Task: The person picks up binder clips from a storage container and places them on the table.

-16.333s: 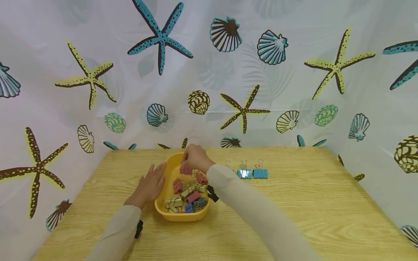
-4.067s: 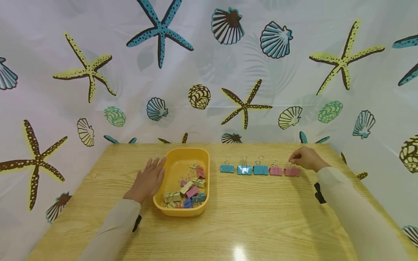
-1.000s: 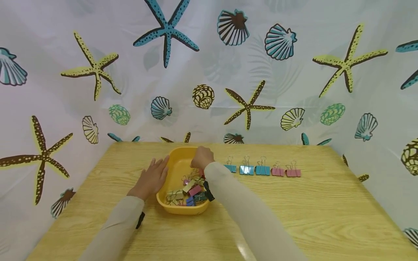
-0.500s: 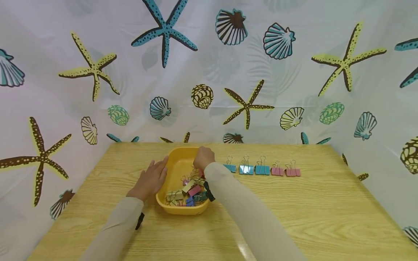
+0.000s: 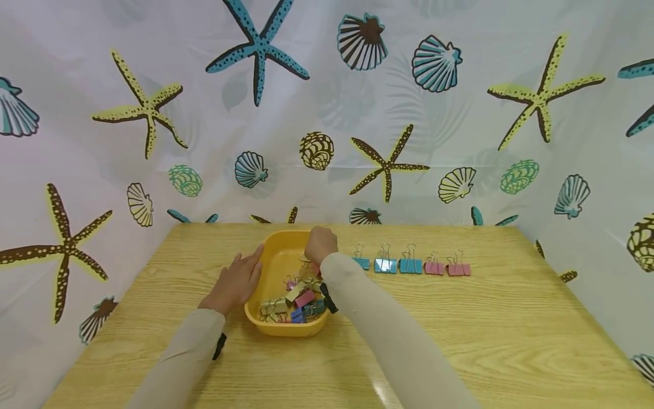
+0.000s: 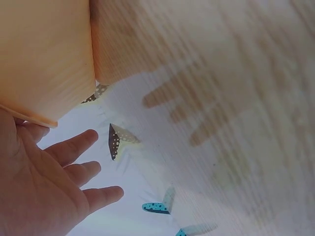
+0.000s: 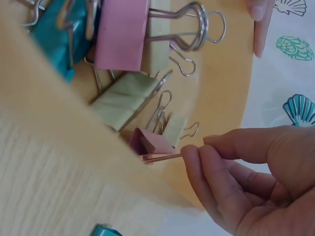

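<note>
My right hand [image 5: 321, 244] reaches into the far right corner of a yellow plastic tray [image 5: 288, 329]. In the right wrist view, the thumb and fingers of that hand [image 7: 256, 177] pinch the wire handle of a pink binder clip [image 7: 156, 142] low in the tray. Gold, pink, blue and teal binder clips lie jumbled around it, among them a large pink clip [image 7: 122, 37]. My left hand [image 5: 237, 284] rests against the tray's left rim, its fingers extended; the left wrist view shows this hand [image 6: 44, 182] beside the tray wall [image 6: 44, 54].
Right of the tray, binder clips stand in a row on the wooden table [image 5: 490, 329]: three teal ones, such as the middle clip [image 5: 385, 266], then two pink ones ending with the rightmost clip [image 5: 458, 270]. A patterned curtain [image 5: 286, 187] encloses the back and sides.
Two pink clips have joined the teal row since the oldest frame. My right hand has come back from the row's right end into the tray; lately it barely moves. The left hand stays at the rim.
</note>
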Demonstrator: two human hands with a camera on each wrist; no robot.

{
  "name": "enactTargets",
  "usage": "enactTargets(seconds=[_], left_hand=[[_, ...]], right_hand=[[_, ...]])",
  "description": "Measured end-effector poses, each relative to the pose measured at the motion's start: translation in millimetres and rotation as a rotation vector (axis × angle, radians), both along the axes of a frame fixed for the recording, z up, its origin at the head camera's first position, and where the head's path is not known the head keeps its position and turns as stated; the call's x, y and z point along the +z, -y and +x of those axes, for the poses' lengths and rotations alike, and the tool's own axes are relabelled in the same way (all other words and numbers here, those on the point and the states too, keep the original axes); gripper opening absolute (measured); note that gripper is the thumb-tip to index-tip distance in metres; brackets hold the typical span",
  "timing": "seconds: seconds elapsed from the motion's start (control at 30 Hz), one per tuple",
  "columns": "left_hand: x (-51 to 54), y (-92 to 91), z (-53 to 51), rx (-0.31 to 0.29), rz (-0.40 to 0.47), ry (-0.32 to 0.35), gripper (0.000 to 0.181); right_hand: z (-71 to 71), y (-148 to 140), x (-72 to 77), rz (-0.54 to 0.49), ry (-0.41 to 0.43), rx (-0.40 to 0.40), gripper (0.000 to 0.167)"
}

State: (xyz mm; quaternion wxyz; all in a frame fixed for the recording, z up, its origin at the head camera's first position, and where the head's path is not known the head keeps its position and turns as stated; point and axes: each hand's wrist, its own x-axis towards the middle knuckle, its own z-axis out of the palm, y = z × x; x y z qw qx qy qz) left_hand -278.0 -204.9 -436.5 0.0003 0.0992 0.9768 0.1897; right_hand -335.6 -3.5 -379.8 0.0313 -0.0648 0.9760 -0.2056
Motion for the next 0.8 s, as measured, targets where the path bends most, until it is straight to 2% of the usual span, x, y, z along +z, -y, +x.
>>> enactTargets(seconds=[0.13, 0.3, 0.43, 0.6, 0.8], left_hand=[[0.8, -0.3, 0.0, -0.003, -0.002, -0.001, 0.052], [0.1, -0.3, 0.3, -0.008, 0.006, -0.001, 0.052], [0.2, -0.4, 0.6, -0.006, 0.009, -0.002, 0.052], [0.8, -1.5, 0.8, -0.002, -0.005, 0.008, 0.052], [1.5, -0.8, 1.2, -0.001, -0.037, -0.021, 0.052]], right_hand=[[-1.8, -1.6, 0.0, -0.033, -0.026, -0.004, 0.019], [-0.3, -3.9, 4.2, -0.11, -0.013, -0.003, 0.013], [-0.2, -5.7, 6.6, -0.148, -0.019, 0.014, 0.022], [1.2, -7.7, 11.8, -0.148, -0.021, 0.031, 0.031], [2.5, -12.4, 19.1, -0.152, 0.004, 0.026, 0.039]])
